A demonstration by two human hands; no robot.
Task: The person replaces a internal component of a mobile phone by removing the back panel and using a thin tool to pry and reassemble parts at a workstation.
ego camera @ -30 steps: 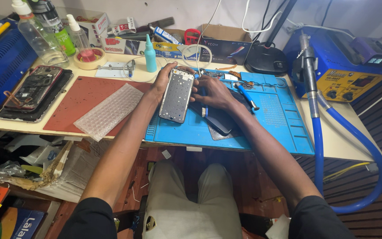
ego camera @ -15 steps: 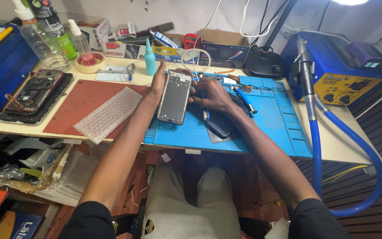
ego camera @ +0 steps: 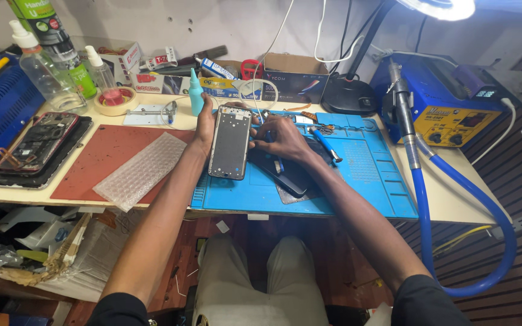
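Observation:
My left hand [ego camera: 203, 124] grips a grey phone frame [ego camera: 230, 143] by its left edge and holds it tilted over the blue work mat [ego camera: 364, 175]. My right hand [ego camera: 283, 136] rests at the frame's upper right corner, fingers curled on a thin tool whose tip I cannot make out. Under the right hand lies a dark phone screen panel [ego camera: 285, 172] on the mat. A blue-handled screwdriver [ego camera: 326, 145] lies just right of that hand.
A red mat [ego camera: 98, 160] carries a sheet of bubble wrap [ego camera: 140, 169]. An opened phone [ego camera: 37, 142] lies at the left. Bottles [ego camera: 46, 69], a tape roll [ego camera: 115, 99] and boxes line the back. A blue rework station [ego camera: 448, 108] with a blue hose [ego camera: 436, 205] stands at the right.
The view has shifted a little. Both hands stay on the phone frame, and the right hand has moved slightly closer to its top corner.

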